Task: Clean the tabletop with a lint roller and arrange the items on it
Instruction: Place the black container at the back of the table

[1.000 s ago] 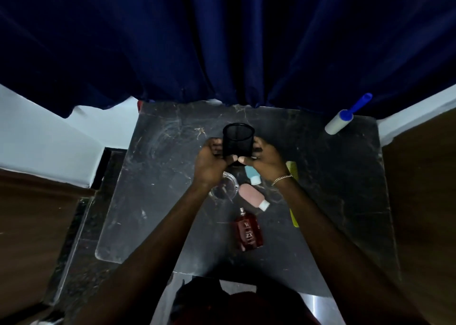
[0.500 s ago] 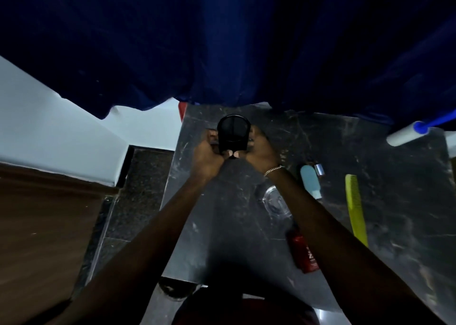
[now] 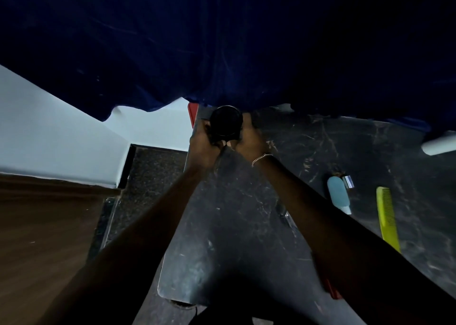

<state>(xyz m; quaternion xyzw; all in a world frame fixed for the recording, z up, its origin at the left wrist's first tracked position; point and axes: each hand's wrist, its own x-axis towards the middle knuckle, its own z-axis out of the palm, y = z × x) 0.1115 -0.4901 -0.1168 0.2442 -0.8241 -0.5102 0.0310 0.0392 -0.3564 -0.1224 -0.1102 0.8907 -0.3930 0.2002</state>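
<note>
Left hand and right hand both clasp the black mesh cup, fingers wrapped around its sides, at the far left corner of the dark surface. Lint roller lies at the far right edge, well apart from the yellow comb.

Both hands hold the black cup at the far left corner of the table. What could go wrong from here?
1. The black cup, held by the left hand and right hand, sits close to the table's left edge; set down carelessly, it might tip off.
2. The right forearm crosses above the blue bottle and comb; pulling back low could knock them.
</note>
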